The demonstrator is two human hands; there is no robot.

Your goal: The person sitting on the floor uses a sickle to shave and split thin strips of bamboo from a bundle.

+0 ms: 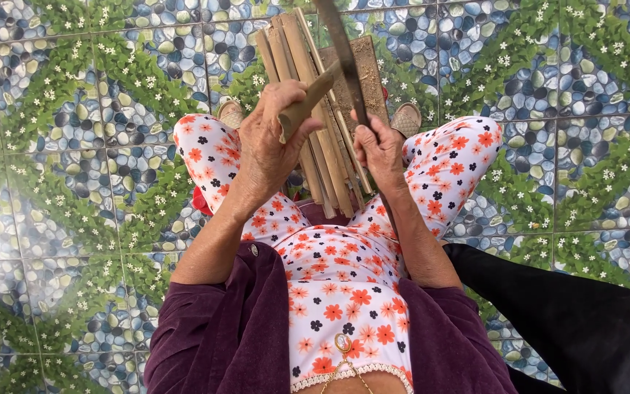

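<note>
Purple sleeves (213, 328) and a white, flower-printed outfit (344, 284) fill the foreground as a seated person works over a floor of pebble-and-vine patterned tiles (82, 146). Between the knees, a bundle of split bamboo strips (315, 95) leans across a worn wooden block (370, 73). The left hand (271, 138) is clenched around a short bamboo piece (308, 98), tilted up to the right. The right hand (380, 149) grips the handle of a long dark blade (344, 55), its edge touching the bamboo piece's upper end.
</note>
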